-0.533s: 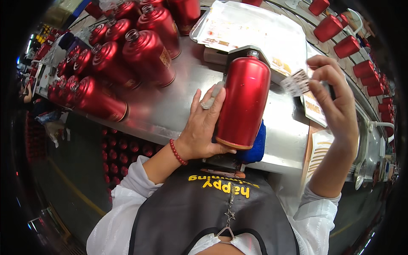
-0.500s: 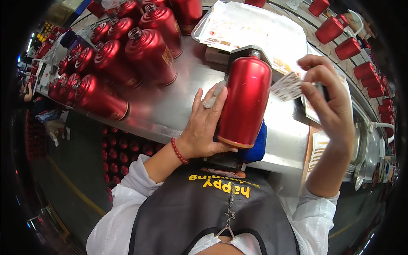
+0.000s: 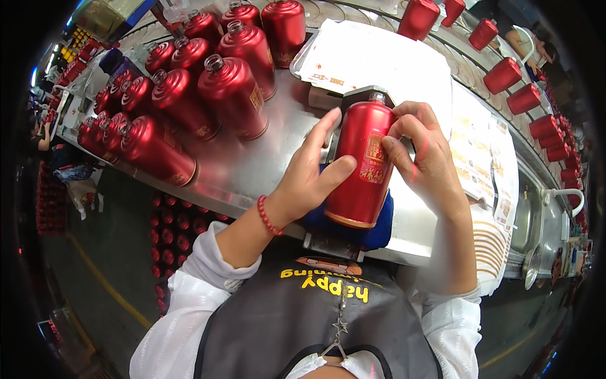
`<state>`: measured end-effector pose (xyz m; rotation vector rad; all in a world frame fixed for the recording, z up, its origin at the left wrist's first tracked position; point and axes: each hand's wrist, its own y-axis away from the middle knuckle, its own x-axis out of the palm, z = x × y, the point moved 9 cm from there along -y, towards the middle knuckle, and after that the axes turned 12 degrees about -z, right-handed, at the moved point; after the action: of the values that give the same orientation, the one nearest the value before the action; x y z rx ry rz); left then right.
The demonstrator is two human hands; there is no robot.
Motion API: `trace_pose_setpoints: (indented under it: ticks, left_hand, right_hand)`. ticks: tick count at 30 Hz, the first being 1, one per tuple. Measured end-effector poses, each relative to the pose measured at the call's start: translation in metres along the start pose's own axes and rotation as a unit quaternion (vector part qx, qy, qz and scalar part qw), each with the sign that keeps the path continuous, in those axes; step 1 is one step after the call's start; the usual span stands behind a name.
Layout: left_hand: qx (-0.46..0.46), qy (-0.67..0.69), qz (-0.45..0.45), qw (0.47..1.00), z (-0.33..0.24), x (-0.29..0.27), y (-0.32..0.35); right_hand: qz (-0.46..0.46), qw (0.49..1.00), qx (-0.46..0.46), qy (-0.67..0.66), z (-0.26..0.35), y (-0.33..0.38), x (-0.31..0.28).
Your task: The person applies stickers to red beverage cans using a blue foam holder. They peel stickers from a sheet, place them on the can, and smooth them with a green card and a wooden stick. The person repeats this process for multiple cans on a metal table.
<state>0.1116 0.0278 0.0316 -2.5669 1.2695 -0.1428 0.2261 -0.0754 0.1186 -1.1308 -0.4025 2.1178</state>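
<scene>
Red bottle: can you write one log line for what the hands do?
left hand: steadies red bottle | right hand: presses label | bottle: lying on blue pad

The right hand, which half a second ago was holding a small label clear of the red bottle, is now pressing it flat against the bottle's front, while the left hand is sliding its thumb across the bottle's side.

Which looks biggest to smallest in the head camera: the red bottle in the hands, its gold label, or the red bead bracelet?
1. Red bottle
2. Gold label
3. Bead bracelet, though its beads circle the wrist, so it is close to the label.
</scene>
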Motion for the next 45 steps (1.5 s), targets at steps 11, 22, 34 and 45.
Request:
trace_pose_setpoints:
  ticks: [11, 22, 34, 45]
  left_hand:
    - [-0.050, 0.057, -0.044, 0.996, 0.009, 0.014, -0.023]
    - [-0.122, 0.139, -0.033, 0.982, 0.023, 0.016, -0.030]
    - [-0.077, 0.102, -0.012, 0.992, 0.013, 0.016, -0.023]
    - [-0.098, 0.169, -0.001, 0.981, 0.020, 0.020, -0.020]
  right_hand:
    - [-0.122, 0.990, -0.029, 0.067, 0.004, 0.037, -0.014]
    - [-0.072, 0.994, -0.001, 0.076, 0.007, 0.052, 0.005]
    - [-0.033, 0.994, -0.003, 0.105, 0.013, 0.057, 0.005]
    - [-0.066, 0.996, 0.001, 0.057, 0.007, 0.058, 0.006]
